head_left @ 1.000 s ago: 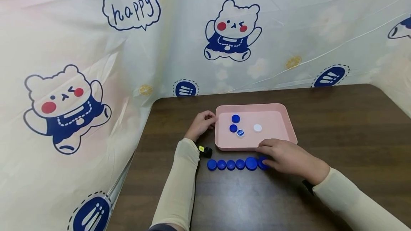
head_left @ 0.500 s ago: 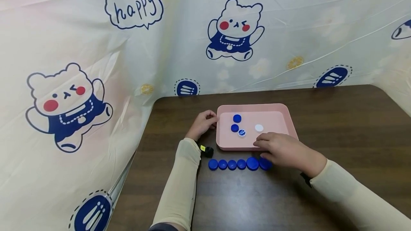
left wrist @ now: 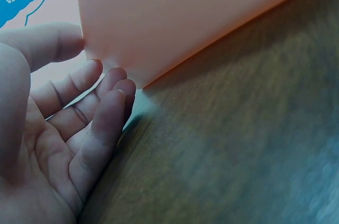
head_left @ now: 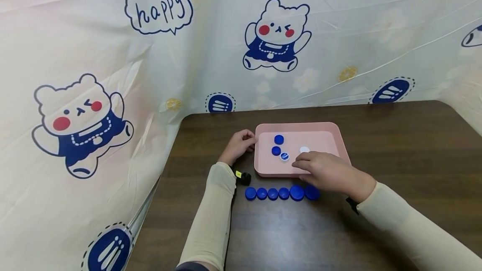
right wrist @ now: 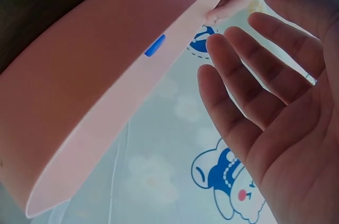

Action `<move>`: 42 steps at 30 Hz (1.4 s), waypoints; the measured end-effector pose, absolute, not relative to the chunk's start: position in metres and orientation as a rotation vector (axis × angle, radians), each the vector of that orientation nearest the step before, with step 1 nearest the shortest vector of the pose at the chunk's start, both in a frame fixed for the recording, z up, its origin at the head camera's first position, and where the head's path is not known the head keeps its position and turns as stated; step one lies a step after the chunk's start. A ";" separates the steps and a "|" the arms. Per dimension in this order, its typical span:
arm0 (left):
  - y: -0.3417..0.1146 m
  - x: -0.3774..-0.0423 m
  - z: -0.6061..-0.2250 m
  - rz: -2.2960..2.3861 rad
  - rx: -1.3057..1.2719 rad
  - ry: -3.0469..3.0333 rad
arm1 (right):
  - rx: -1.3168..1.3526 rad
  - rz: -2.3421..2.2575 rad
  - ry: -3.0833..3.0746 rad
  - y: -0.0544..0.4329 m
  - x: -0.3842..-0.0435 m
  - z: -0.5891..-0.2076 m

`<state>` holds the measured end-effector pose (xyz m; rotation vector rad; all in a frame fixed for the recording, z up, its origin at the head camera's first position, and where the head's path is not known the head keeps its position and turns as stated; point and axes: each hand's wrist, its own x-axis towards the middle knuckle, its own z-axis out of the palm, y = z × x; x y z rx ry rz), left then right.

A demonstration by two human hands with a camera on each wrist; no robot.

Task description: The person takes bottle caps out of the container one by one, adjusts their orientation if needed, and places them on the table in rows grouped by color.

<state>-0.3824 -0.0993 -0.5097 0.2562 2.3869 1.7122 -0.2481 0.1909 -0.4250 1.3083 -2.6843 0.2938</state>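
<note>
A pink tray (head_left: 324, 135) lies on the wooden table. My left hand (head_left: 237, 146) is at its left side; in the left wrist view the thumb and bent fingertips (left wrist: 95, 68) meet the tray's edge. Over the tray's front rim hovers my right hand (head_left: 333, 172), fingers loosely spread and holding nothing. Inside the tray are two blue bottle caps (head_left: 278, 139), a white cap with blue print (head_left: 284, 156) and a plain white cap (head_left: 304, 149), the last partly covered by the right hand. Several blue caps (head_left: 273, 194) stand in a row before the tray, larger ones (head_left: 296, 193) at its right end.
A black wrist strap with a yellow tag (head_left: 241, 177) sits on the left wrist, near the tray's front left corner. The dark wooden table (head_left: 406, 145) extends on both sides. A printed cloth (head_left: 211, 53) hangs behind the table.
My right hand has let go of the rightmost blue cap in the row, then risen and moved forward over the tray's front rim. The left hand stays at the tray.
</note>
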 end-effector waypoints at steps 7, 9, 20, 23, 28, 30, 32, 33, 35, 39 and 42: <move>-0.100 -0.381 -0.510 1.702 0.250 2.389 | 1.288 0.307 -2.740 0.186 -0.255 -0.424; -0.100 -0.382 -0.510 1.705 0.256 2.392 | 1.283 0.305 -2.736 0.186 -0.258 -0.423; -0.098 -0.384 -0.512 1.723 0.254 2.399 | 1.249 0.324 -2.750 0.180 -0.272 -0.418; -0.098 -0.383 -0.511 1.719 0.249 2.401 | 1.244 0.333 -2.749 0.179 -0.276 -0.417; -0.099 -0.383 -0.511 1.717 0.253 2.400 | 1.223 0.355 -2.776 0.179 -0.282 -0.416; -0.099 -0.384 -0.512 1.719 0.253 2.398 | 1.221 0.354 -2.785 0.179 -0.284 -0.415; -0.099 -0.384 -0.512 1.718 0.251 2.398 | 1.223 0.349 -2.790 0.178 -0.287 -0.415; -0.099 -0.384 -0.512 1.717 0.251 2.398 | 1.224 0.347 -2.791 0.178 -0.288 -0.415; -0.099 -0.383 -0.512 1.714 0.248 2.396 | 1.226 0.345 -2.798 0.178 -0.291 -0.414; -0.098 -0.383 -0.511 1.721 0.256 2.396 | 1.208 0.351 -2.836 0.175 -0.295 -0.413; -0.098 -0.383 -0.512 1.731 0.268 2.394 | 1.182 0.358 -2.880 0.172 -0.298 -0.412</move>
